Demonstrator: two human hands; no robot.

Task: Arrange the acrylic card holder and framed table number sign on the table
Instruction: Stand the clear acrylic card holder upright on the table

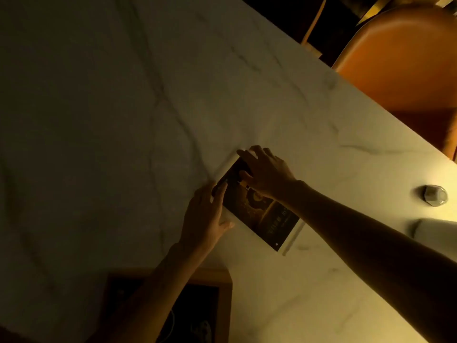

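Observation:
The acrylic card holder (268, 222), holding a dark printed card, lies on the white marble table (123, 120) near the middle. My right hand (265, 173) grips its far end, fingers over the top edge and thumb on the card's face. Along the holder's left edge, my left hand (206, 215) rests with fingertips touching the card. The framed table number sign (222, 305), a dark panel in a wooden frame, lies flat at the near edge, partly hidden under my left forearm.
An orange chair (405, 63) stands beyond the table's right edge. A small faceted glass object (435, 195) and a pale rounded thing (435, 230) sit on the table at the far right. The light is dim.

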